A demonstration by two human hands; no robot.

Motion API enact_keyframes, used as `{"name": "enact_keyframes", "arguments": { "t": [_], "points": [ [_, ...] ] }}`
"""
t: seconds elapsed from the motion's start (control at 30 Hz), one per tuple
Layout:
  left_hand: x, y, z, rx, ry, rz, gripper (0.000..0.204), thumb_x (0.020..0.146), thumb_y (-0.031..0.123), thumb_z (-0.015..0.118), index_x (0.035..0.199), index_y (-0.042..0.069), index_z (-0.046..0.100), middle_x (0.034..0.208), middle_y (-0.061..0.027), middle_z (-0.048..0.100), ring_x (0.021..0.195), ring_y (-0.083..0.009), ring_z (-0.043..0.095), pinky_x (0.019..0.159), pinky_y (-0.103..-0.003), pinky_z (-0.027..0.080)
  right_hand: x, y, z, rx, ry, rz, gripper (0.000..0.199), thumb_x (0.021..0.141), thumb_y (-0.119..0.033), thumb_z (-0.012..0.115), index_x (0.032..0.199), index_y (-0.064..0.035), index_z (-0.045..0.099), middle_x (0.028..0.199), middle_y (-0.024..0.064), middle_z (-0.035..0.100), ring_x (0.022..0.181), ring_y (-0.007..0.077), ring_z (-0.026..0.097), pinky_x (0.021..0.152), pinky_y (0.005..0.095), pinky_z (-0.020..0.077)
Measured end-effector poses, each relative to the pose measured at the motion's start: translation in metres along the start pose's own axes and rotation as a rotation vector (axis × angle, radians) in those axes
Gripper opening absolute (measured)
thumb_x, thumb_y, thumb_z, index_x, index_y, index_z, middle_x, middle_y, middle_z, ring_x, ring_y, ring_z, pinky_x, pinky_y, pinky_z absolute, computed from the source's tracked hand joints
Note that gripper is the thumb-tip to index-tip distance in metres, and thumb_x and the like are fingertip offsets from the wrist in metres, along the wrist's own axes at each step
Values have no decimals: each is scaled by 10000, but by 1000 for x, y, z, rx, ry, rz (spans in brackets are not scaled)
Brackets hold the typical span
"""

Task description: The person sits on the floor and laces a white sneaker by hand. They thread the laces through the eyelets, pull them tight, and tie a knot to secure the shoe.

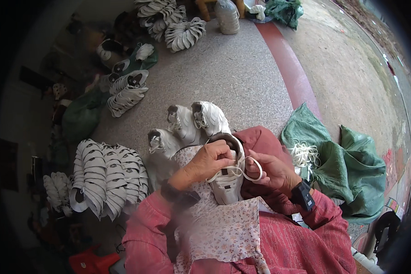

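Note:
A white lace-up shoe (226, 191) rests in my lap, toe toward me and its collar pointing away. My left hand (214, 159) is closed at the shoe's eyelets and tongue, thumb and fingers pinched together; its fingertips are partly hidden. On the other side of the shoe, my right hand (274, 171) pinches a white shoelace (261, 171), which bends in a loop beside the eyelets. Another stretch of lace crosses the tongue. Just beyond my lap stand white shoes with laces in them (211, 118).
Stacked white shoe uppers (112, 171) lie at the left, with more stacks (186, 34) farther off. At the right, loose white laces (303, 154) lie on green sacking (347, 166). A red stool (93, 261) stands near left. A filled clear bag (227, 17) stands far off.

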State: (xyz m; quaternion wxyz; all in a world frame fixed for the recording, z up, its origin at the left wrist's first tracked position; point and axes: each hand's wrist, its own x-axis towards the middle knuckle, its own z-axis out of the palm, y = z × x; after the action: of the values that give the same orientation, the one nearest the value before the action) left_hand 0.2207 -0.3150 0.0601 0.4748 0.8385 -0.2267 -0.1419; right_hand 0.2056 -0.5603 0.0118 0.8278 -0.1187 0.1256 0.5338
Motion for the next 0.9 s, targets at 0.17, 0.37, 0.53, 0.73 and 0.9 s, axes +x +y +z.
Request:
{"name": "enact_keyframes", "arguments": {
  "t": [0.17, 0.37, 0.53, 0.73, 0.9],
  "points": [
    [-5, -13, -44, 111, 43, -119, 158, 792, 127, 729, 753, 21, 618, 785, -58, 589, 737, -179, 571, 677, -320, 450, -1, -5, -13, 280, 67, -98, 320, 1074, -310, 440, 999, -34, 584, 840, 38, 588, 588, 110, 498, 426, 229, 377],
    [-44, -33, -110, 294, 164, -334, 143, 782, 125, 717, 752, 13, 634, 778, -37, 580, 731, -146, 557, 672, -289, 442, 1, -7, -8, 29, 161, -152, 267, 1056, -267, 479, 1009, -27, 586, 840, 34, 574, 648, 123, 517, 540, 250, 472],
    [-73, -21, -86, 267, 268, -319, 246, 811, 125, 723, 1034, 26, 691, 871, -63, 621, 760, -172, 603, 725, -302, 500, -8, -11, 14, -1031, 423, -467, 100, 999, -125, 578, 1078, -69, 602, 843, 16, 571, 712, 136, 589, 612, 276, 515],
    [-106, -16, -50, 156, 379, -196, 423, 780, 123, 783, 1181, 62, 663, 1028, -66, 623, 946, -232, 590, 884, -350, 486, -4, -20, 29, -1973, 29, -805, 267, 830, -23, 729, 1071, -112, 657, 1007, 71, 567, 799, 229, 629, 683, 345, 522],
    [-92, 5, -40, 323, 257, 35, 460, 751, 125, 777, 1197, 96, 669, 1289, -84, 611, 1237, -295, 515, 1061, -414, 413, 9, -29, 31, -2162, -42, -651, 201, 825, -65, 736, 1015, -76, 672, 1046, 100, 548, 863, 271, 600, 735, 372, 512]
  ]
}}
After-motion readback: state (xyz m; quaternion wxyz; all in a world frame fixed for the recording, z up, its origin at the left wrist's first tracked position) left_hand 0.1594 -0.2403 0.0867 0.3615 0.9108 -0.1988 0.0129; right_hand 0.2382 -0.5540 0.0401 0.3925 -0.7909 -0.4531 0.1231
